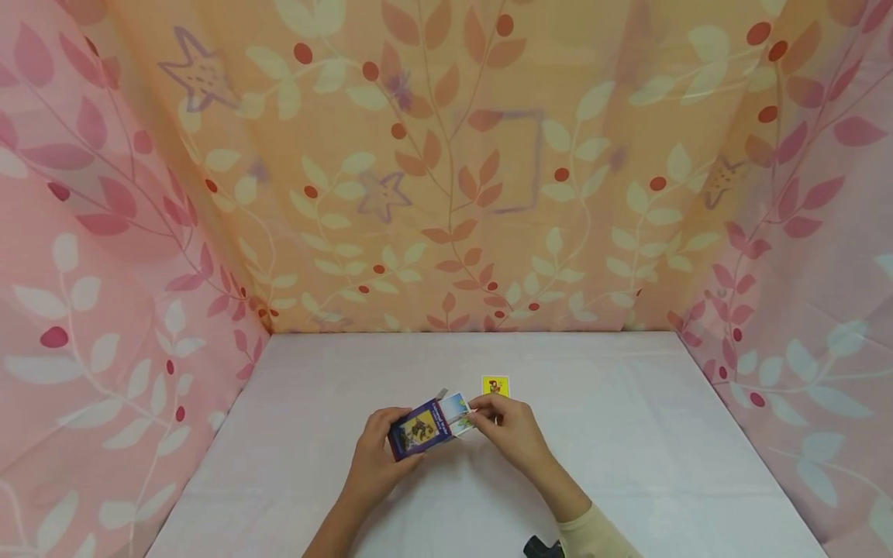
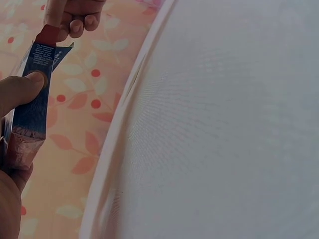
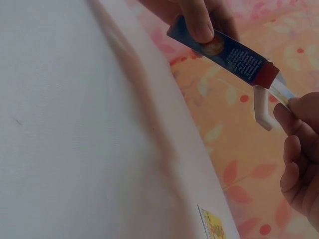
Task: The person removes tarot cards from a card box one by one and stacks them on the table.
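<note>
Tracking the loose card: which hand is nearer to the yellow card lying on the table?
Right. In the head view, the right hand overlaps the lower edge of the yellow card; the left hand is farther away, down and left, gripping the blue box.

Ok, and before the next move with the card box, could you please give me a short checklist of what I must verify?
1. Box gripped by the left hand: ok, thumb and fingers hold it.
2. Flap out of the way: ok, folded outward at the mouth.
3. Protruding card pinched by the right hand: ok.
4. Protruding card wholly in or out: not ok, only partly out.
5. Yellow card clear of the box: ok, apart on the table.
6. Number of cards inside: cannot tell, hidden.
</note>
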Available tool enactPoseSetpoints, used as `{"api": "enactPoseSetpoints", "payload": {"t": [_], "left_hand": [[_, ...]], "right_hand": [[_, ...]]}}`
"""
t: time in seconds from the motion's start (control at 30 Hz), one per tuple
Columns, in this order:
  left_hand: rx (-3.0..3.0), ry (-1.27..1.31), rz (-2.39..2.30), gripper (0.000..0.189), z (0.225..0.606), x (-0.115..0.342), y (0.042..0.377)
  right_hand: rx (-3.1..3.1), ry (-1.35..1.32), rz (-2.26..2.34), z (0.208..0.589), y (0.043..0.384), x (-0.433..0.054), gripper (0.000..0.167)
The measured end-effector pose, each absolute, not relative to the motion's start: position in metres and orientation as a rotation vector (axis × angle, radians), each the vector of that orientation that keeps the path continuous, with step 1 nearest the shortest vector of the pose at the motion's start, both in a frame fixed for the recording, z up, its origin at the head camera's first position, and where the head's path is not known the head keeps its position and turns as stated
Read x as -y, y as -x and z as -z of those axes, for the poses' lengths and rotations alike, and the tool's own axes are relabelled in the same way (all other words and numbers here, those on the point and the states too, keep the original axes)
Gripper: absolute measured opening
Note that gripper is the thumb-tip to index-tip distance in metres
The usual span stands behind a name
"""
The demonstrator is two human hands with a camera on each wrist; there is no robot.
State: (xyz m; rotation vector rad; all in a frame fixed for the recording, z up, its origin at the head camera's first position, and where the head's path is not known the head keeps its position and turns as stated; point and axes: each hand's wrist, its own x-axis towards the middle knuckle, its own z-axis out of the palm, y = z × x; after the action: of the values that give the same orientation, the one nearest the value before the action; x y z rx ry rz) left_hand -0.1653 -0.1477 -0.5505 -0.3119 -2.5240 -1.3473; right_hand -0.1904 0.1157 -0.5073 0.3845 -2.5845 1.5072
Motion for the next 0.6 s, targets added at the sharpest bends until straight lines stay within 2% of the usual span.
{"api": "enactPoseSetpoints", "payload": {"t": [0.6], "left_hand": [[2.5,0.291,1.376,0.078,0.552,0.149,0.167]], "right_hand": [[2.472,-0.359,-1.56,0.498,0.196,-0.131,0.012]]}}
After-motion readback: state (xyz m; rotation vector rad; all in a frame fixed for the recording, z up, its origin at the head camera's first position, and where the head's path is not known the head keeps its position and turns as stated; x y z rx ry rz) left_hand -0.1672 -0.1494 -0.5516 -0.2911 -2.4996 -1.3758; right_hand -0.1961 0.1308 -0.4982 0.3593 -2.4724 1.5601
